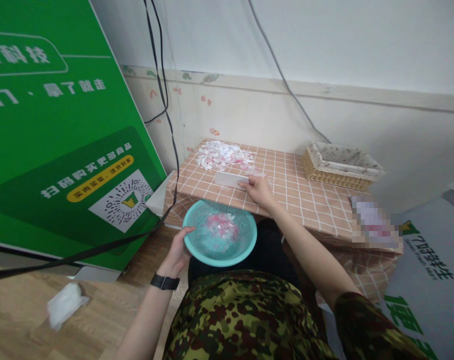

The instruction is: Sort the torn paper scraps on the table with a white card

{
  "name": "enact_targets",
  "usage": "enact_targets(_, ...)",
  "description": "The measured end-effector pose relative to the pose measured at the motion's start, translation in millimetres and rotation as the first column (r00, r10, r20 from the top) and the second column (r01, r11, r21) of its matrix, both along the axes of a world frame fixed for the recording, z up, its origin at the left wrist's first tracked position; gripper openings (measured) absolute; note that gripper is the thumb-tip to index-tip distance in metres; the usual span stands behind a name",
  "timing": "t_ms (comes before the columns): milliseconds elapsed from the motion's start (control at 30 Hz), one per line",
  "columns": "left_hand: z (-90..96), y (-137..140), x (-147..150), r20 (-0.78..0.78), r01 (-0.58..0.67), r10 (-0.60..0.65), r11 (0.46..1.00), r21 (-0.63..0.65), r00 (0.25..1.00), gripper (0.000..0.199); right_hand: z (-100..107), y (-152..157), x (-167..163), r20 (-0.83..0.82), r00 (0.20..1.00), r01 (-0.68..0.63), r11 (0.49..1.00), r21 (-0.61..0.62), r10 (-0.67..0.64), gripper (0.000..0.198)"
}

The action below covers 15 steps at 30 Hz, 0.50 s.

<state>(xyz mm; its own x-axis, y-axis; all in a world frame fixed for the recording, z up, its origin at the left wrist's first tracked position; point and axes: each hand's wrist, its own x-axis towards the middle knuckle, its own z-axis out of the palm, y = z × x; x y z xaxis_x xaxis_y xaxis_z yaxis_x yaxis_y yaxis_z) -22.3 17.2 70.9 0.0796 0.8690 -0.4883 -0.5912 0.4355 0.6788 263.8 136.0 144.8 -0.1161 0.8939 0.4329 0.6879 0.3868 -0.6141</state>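
My left hand (180,248) grips the left rim of a turquoise plastic colander (251,235), held just below the table's front edge. Pink and white paper scraps (222,226) lie in its bottom. On the table, my right hand (260,189) pinches the right end of a flat white card (227,179), whose long edge rests on or close to the cloth. Behind the card spreads a pile of torn white paper pieces (221,154), with some pink ones at its right side.
A brown checked tablecloth (283,175) covers the table against the wall. At its back right stands a lined wicker basket (324,175). A blurred-out flat item (373,222) lies at the right edge. Black cables (170,135) hang at left before a green panel (61,125).
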Motion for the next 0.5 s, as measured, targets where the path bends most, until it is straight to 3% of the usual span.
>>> enact_targets(233,-1.0,-0.3,5.0,0.04,-0.014,0.014,1.0,-0.006,0.999,0.021,1.5,-27.0,0.9,0.048,0.997,-0.059,0.996,-0.062,0.061,0.023)
enact_targets(500,0.1,-3.6,11.6,0.032,-0.019,0.02,0.999,-0.032,0.999,0.022,2.7,-70.8,-5.5,-0.091,0.977,-0.2,0.974,-0.105,0.191,0.021)
